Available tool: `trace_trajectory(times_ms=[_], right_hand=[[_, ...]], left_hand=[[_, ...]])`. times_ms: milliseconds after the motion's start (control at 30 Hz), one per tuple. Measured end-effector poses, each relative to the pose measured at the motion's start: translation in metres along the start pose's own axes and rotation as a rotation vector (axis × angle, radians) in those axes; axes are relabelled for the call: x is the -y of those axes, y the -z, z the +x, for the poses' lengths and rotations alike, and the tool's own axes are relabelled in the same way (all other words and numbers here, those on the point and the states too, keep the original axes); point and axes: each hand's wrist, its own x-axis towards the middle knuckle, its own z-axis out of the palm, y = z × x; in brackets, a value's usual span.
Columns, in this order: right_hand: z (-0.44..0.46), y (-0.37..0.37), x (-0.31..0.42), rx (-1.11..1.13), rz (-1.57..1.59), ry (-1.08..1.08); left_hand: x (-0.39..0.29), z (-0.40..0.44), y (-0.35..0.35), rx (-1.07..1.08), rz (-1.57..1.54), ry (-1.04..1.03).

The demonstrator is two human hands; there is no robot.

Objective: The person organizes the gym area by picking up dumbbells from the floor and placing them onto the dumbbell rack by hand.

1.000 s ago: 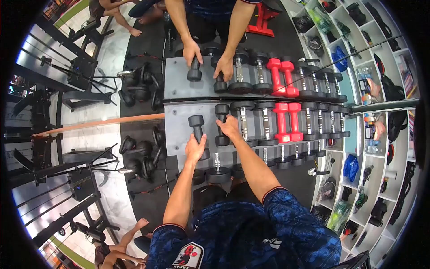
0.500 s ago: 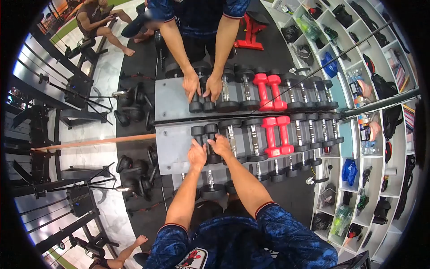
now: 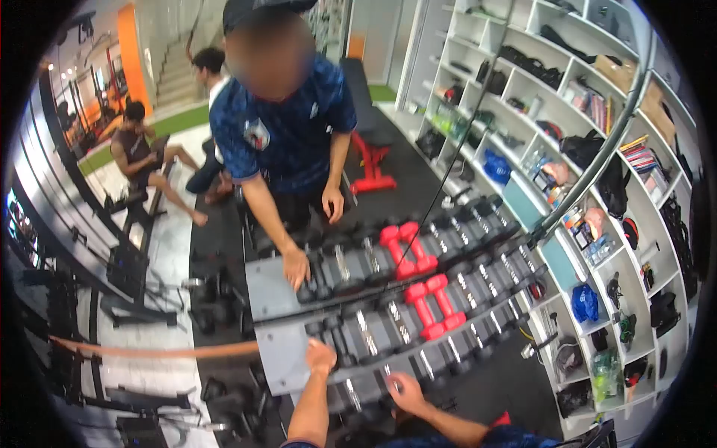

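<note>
My left hand [image 3: 321,357] is at the left end of the upper rack tier, its fingers closed at the leftmost small black dumbbell [image 3: 314,328]. Part of that dumbbell's handle is hidden behind the hand. A second small black dumbbell [image 3: 341,345] lies right beside it. My right hand [image 3: 405,392] hovers over the front of the rack with loosely curved fingers and a parted thumb, holding nothing. Below it is the lower tier, with chrome-handled dumbbells [image 3: 351,396]. Two red dumbbells [image 3: 433,308] sit farther right on the upper tier.
A mirror behind the rack [image 3: 278,364] reflects me, the dumbbells and two seated people. White shelves [image 3: 553,246] with bags, bottles and books stand at the right. Kettlebells [image 3: 224,396] and black gym machines are at the left.
My right hand has let go of the small black dumbbells and drawn back to the right. My left hand stays by the leftmost one. The view has tilted up, showing more mirror.
</note>
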Motion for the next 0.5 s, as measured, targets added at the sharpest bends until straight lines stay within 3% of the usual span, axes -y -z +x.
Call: trace_trajectory(times_ms=[100, 167, 233, 267, 433, 500], right_hand=[[-0.064, 0.023, -0.027, -0.06, 0.132, -0.353], [-0.086, 0.043, -0.024, -0.066, 0.028, -0.52], [-0.112, 0.05, -0.051, -0.176, 0.02, -0.365], [-0.138, 0.031, -0.115, -0.192, 0.206, -0.51], [-0.177, 0.06, -0.114, -0.291, 0.558, -0.751], [-0.205, 0.069, -0.127, -0.286, 0.556, -0.804]], left_hand=[[-0.006, -0.005, 0.015, 0.083, -0.074, 0.027], [0.005, 0.0, 0.008, 0.091, -0.116, -0.004], [0.019, 0.001, 0.004, 0.091, -0.186, -0.048], [0.026, 0.001, 0.004, 0.088, -0.234, -0.08], [0.059, -0.013, -0.026, -0.179, -0.438, -0.327], [0.058, -0.029, -0.029, -0.222, -0.424, -0.25]])
